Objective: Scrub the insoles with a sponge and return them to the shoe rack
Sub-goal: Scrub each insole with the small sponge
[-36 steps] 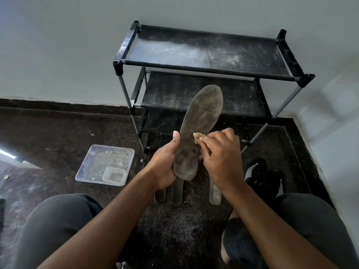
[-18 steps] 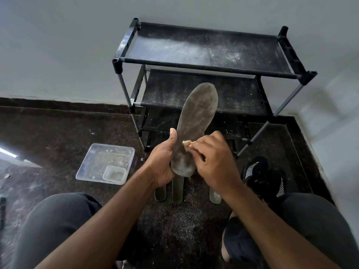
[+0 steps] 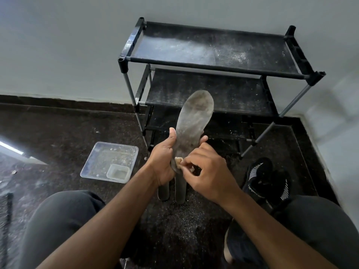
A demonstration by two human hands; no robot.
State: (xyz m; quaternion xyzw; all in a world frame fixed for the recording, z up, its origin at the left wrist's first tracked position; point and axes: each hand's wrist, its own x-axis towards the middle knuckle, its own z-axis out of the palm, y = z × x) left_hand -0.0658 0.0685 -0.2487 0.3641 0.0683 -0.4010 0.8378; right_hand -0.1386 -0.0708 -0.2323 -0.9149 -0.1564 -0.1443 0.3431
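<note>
Nearby, left hand grips insole, right hand pinches sponge (2 insoles below, tray beside).

We hold a gray insole upright in our left hand; just right of that grip, our right hand pinches a sponge against its heel.

One camera, worn on the head, looks forward and steeply down. The hands sit close below it at frame centre. Beyond them the wide lens takes in the floor, the rack and the wall.
</note>
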